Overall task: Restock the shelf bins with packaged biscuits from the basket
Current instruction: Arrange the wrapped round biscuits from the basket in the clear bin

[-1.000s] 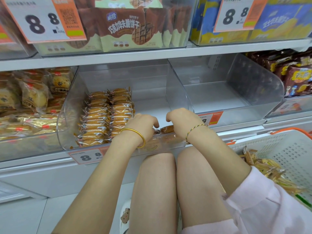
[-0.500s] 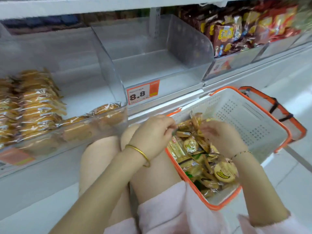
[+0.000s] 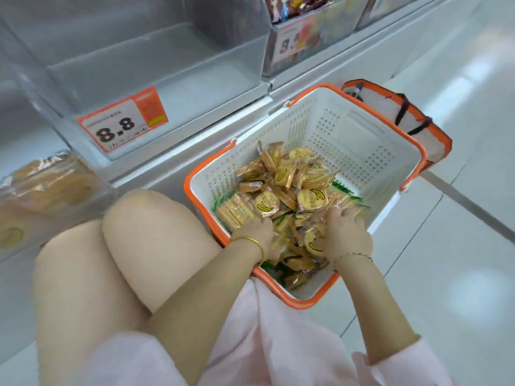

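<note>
Left hand (image 3: 255, 232), right hand (image 3: 347, 235) among biscuit packets (image 3: 292, 185) (inside basket (image 3: 362, 140)), grip unclear.

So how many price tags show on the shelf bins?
2. One price tag reads 8.8, on the empty bin left of the basket; a blurred second tag fronts the next bin, above the basket. More may be hidden.

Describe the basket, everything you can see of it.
The basket is a rectangular white plastic tub with perforated walls and an orange rim. It stands upright on the pale floor, close to the shelf base. Its near half holds a loose heap of biscuit packs; the far half is bare. Both hands reach inside: the left hand digs among the packs, and the right hand grips one. Pink cloth lies against its near rim.
</note>
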The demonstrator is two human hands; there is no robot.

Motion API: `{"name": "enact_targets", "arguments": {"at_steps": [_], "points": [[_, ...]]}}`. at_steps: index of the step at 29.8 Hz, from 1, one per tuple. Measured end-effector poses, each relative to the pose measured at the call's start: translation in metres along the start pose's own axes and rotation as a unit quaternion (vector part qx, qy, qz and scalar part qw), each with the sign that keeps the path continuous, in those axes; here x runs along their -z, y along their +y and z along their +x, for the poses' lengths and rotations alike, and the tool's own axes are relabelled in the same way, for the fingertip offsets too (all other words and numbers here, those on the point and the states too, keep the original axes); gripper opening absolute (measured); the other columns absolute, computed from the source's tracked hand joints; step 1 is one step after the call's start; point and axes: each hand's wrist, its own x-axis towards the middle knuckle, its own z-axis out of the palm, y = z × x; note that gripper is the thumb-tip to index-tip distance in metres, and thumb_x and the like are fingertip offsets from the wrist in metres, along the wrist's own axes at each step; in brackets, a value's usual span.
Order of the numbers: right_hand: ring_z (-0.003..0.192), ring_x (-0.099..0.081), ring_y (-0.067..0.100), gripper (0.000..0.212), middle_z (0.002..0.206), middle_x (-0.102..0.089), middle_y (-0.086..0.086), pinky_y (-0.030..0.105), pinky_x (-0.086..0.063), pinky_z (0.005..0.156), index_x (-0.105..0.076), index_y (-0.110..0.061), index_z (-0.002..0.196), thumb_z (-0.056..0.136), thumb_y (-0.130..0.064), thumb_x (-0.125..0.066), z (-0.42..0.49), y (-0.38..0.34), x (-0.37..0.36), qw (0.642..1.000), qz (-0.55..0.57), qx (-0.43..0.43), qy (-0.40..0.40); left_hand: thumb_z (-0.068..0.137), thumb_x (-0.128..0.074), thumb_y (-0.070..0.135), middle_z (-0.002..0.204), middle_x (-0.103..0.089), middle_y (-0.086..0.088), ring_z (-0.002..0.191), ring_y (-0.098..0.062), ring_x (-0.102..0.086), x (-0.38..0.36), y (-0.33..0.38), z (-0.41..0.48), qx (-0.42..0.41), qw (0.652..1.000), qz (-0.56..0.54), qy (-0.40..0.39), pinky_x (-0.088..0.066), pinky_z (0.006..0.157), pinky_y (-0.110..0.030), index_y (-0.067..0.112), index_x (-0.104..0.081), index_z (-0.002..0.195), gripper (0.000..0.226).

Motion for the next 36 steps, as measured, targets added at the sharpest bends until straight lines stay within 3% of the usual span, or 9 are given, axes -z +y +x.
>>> {"name": "enact_targets", "arguments": {"at_steps": [6,12,14,18,26,30,32,34,36], "points": [[0.108,-0.051,0.030,0.046,0.115,-0.052,0.007,0.038,-0.044,0.083,-0.041,-0.013,0.111,0.078,-0.027,-0.071,0.006,0.000,-0.013,0.997,0.009,-0.030,0.070,0.084,-0.052,-0.001,0.123,-0.050,-0.016,0.114,-0.032,-0.049,-0.002,-0.006,0.011,0.014,0.999,0.038,0.030,-0.047,0.092,-0.042,0.005,-0.041,0.125,0.043],[0.092,-0.055,0.027,0.027,0.107,-0.051,0.007,0.039,-0.049,0.080,-0.051,-0.013,0.100,0.082,-0.024,-0.067,0.005,0.001,-0.001,0.997,0.061,0.028,0.024,0.089,-0.046,0.011,0.100,-0.059,-0.004,0.093,-0.029,-0.061,0.020,-0.010,0.002,0.049,0.986,-0.097,0.128,-0.050,0.079,-0.036,0.013,-0.045,0.122,0.033],[0.078,-0.051,0.022,0.016,0.096,-0.045,0.002,0.031,-0.043,0.066,-0.052,-0.014,0.088,0.082,-0.020,-0.066,0.004,-0.002,0.013,0.990,0.119,0.070,0.022,0.088,-0.046,0.011,0.103,-0.056,-0.001,0.096,-0.026,-0.059,0.041,-0.013,-0.008,0.046,0.959,-0.229,0.161,-0.048,0.081,-0.032,0.016,-0.051,0.120,0.032],[0.071,-0.043,0.015,0.023,0.071,-0.042,-0.011,0.025,-0.032,0.058,-0.048,-0.022,0.085,0.081,-0.022,-0.070,-0.003,-0.019,0.057,0.963,0.214,0.163,0.029,0.087,-0.043,0.000,0.079,-0.046,-0.006,0.069,-0.019,-0.044,0.089,-0.025,-0.046,0.025,0.886,-0.425,0.181,-0.033,0.056,-0.026,0.014,-0.050,0.087,0.016],[0.080,-0.060,0.009,0.030,0.091,-0.065,-0.007,0.020,-0.045,0.070,-0.061,-0.024,0.108,0.080,-0.029,-0.071,-0.033,-0.112,0.123,0.901,0.270,0.339,-0.016,0.092,-0.055,0.009,0.092,-0.067,-0.008,0.077,-0.015,-0.065,0.153,-0.091,-0.177,-0.040,0.791,-0.578,0.198,-0.055,0.061,-0.026,0.010,-0.055,0.110,0.019],[0.076,-0.058,0.006,0.020,0.084,-0.060,-0.012,0.014,-0.045,0.068,-0.058,-0.030,0.093,0.081,-0.017,-0.068,-0.057,-0.171,0.146,0.848,0.300,0.436,-0.026,0.087,-0.060,0.007,0.085,-0.065,-0.009,0.065,-0.012,-0.062,0.174,-0.138,-0.243,-0.005,0.794,-0.544,0.272,-0.051,0.058,-0.025,0.007,-0.055,0.101,0.015],[0.079,-0.060,0.015,0.018,0.083,-0.059,-0.011,0.029,-0.052,0.073,-0.059,-0.026,0.094,0.082,-0.013,-0.063,-0.068,-0.200,0.156,0.823,0.325,0.466,-0.034,0.073,-0.065,0.016,0.074,-0.063,-0.003,0.055,-0.006,-0.057,0.185,-0.163,-0.274,0.029,0.799,-0.501,0.330,-0.044,0.049,-0.019,0.012,-0.054,0.088,0.019],[0.081,-0.059,0.016,0.018,0.082,-0.058,-0.011,0.039,-0.053,0.075,-0.059,-0.023,0.093,0.081,-0.010,-0.060,-0.078,-0.225,0.166,0.802,0.328,0.500,-0.008,0.065,-0.058,0.022,0.075,-0.063,-0.004,0.061,-0.011,-0.057,0.190,-0.184,-0.293,0.055,0.790,-0.466,0.395,-0.043,0.055,-0.025,0.015,-0.051,0.085,0.022],[0.077,-0.054,0.010,0.023,0.080,-0.056,-0.013,0.026,-0.049,0.074,-0.059,-0.024,0.092,0.079,-0.004,-0.060,-0.087,-0.250,0.173,0.783,0.311,0.536,0.051,0.073,-0.062,0.015,0.091,-0.067,-0.012,0.080,-0.023,-0.064,0.190,-0.202,-0.299,0.075,0.775,-0.432,0.454,-0.051,0.072,-0.037,0.014,-0.051,0.095,0.024]]}}
